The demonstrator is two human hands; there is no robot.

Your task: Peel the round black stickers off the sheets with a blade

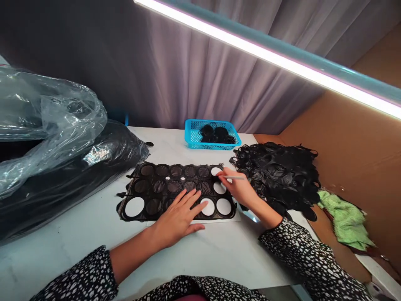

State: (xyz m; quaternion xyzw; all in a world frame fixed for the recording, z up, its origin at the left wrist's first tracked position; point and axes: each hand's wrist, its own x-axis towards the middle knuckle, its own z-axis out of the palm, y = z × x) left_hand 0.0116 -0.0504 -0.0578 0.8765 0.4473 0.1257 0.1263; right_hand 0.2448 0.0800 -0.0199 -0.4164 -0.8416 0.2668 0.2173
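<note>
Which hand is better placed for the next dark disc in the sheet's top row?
Right, probably: the right hand holds a thin white pick beside that row, while the left hand lies flat, lower on the black sheet.

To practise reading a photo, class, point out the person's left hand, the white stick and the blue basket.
left hand [180, 219], head view, back of the hand.
white stick [236, 178], head view, middle of the part showing past the fingers.
blue basket [211, 146], head view, front wall.
</note>
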